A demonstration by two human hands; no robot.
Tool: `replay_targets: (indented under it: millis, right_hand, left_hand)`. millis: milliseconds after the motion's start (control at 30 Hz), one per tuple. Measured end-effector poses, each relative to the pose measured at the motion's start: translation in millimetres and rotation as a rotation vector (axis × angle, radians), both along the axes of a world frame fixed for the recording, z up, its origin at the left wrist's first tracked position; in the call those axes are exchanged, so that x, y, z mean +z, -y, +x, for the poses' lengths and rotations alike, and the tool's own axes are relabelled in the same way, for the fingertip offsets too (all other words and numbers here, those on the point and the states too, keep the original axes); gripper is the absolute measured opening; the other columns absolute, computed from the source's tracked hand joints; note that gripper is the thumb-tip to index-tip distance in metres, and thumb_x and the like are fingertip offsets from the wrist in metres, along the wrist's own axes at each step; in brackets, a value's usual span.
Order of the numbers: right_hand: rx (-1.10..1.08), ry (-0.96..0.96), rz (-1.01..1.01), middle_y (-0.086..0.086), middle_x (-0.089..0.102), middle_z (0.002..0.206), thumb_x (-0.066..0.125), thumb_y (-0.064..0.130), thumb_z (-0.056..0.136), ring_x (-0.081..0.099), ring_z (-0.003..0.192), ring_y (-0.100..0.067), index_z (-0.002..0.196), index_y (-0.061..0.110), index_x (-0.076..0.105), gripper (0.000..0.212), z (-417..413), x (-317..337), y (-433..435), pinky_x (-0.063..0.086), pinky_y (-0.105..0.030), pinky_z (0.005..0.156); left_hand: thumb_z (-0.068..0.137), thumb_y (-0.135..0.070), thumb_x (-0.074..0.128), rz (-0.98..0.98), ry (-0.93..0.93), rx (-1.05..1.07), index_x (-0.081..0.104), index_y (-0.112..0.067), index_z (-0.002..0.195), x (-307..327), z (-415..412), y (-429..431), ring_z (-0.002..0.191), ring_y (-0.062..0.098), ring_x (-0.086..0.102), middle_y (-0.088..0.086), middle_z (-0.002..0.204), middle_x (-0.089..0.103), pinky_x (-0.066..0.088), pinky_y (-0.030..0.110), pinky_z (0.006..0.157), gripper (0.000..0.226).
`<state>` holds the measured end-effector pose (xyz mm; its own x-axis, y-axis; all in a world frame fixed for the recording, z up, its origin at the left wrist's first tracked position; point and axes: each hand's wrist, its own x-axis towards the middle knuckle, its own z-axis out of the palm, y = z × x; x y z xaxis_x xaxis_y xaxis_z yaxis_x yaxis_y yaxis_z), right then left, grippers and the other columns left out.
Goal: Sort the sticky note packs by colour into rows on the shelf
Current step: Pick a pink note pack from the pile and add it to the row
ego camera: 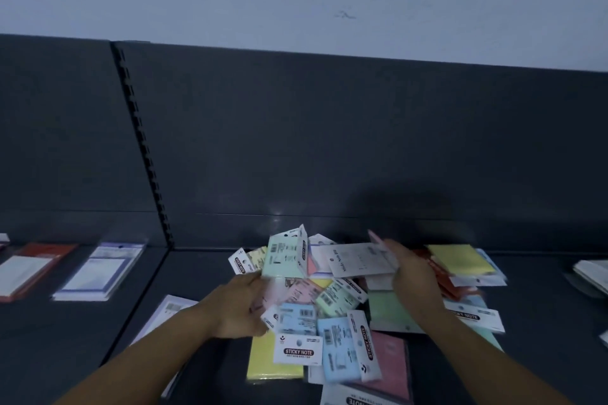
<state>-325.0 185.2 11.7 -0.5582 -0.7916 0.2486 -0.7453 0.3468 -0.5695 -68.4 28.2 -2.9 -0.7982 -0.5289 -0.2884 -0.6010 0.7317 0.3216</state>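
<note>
A jumbled pile of sticky note packs (pixel 332 302) in green, blue, pink, yellow and orange lies on the dark shelf (pixel 204 276). My left hand (pixel 241 306) holds a mint green pack (pixel 283 256) upright at the pile's left side. My right hand (pixel 411 273) grips a white-backed pack (pixel 358 258) over the pile's middle. A yellow pack (pixel 273 362) with a "STICKY NOTE" header and a blue pack (pixel 342 352) lie at the front. A pink pack (pixel 393 368) sits under them. The picture is blurred by motion.
On the left shelf section lie a red-edged pad (pixel 29 270) and a purple-edged pad (pixel 98 273). A white packet (pixel 171 309) sits just left of my left forearm. More white packs (pixel 592 273) show at the right edge. A slotted upright (pixel 144 148) divides the back panels.
</note>
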Motion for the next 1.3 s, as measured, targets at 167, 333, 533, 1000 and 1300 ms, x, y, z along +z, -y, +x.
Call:
replay_targets:
  millis: [167, 333, 533, 1000, 1300]
  right_hand:
    - [0.083, 0.096, -0.155, 0.002, 0.061, 0.109, 0.040, -0.017, 0.084, 0.057, 0.090, -0.008, 0.128, 0.018, 0.055, 0.058, 25.5, 10.4, -4.7, 0.043, -0.002, 0.064]
    - [0.107, 0.326, -0.272, 0.004, 0.063, 0.097, 0.040, -0.013, 0.087, 0.061, 0.082, -0.008, 0.114, 0.016, 0.061, 0.045, 51.2, 26.0, -1.0, 0.046, -0.011, 0.062]
    - [-0.011, 0.886, -0.357, 0.001, 0.068, 0.095, 0.051, -0.001, 0.090, 0.064, 0.079, -0.016, 0.099, 0.018, 0.063, 0.024, 71.3, 36.8, 13.4, 0.047, -0.026, 0.056]
    - [0.181, 1.490, -0.086, -0.014, 0.066, 0.087, 0.051, -0.011, 0.087, 0.062, 0.074, -0.023, 0.106, 0.004, 0.059, 0.025, 242.9, 19.0, 103.9, 0.051, -0.028, 0.056]
    - [0.363, 1.397, 0.083, -0.016, 0.064, 0.092, 0.047, -0.012, 0.088, 0.060, 0.072, -0.023, 0.106, 0.003, 0.056, 0.025, 423.3, 19.0, 157.0, 0.050, -0.035, 0.064]
  left_hand:
    - [0.083, -0.020, 0.055, -0.218, 0.086, -0.066, 0.027, -0.012, 0.141, -3.0, -2.7, -2.1, 0.119, 0.021, 0.048, 0.005, 0.137, 0.043, 0.044, 0.029, 0.093, 0.065]
    - [0.093, -0.017, 0.041, -0.446, 0.092, -0.001, 0.032, -0.017, 0.139, -3.3, 0.8, -7.5, 0.114, 0.023, 0.055, 0.005, 0.134, 0.051, 0.047, 0.035, 0.090, 0.047]
    - [0.091, -0.024, 0.044, -0.382, -0.184, 0.337, 0.050, -0.017, 0.104, 19.7, 20.3, -5.2, 0.095, 0.028, 0.061, 0.005, 0.105, 0.065, 0.046, 0.032, 0.074, 0.015]
    - [0.088, 0.003, 0.056, 0.451, -1.215, 1.222, 0.048, -0.014, 0.113, 38.6, 196.2, -16.3, 0.076, 0.020, 0.060, 0.004, 0.094, 0.060, 0.053, 0.033, 0.059, 0.032]
    - [0.091, 0.000, 0.049, 0.393, -1.321, 1.498, 0.051, -0.004, 0.115, 31.0, 395.5, -28.4, 0.075, 0.024, 0.059, 0.014, 0.092, 0.061, 0.056, 0.030, 0.053, 0.024]
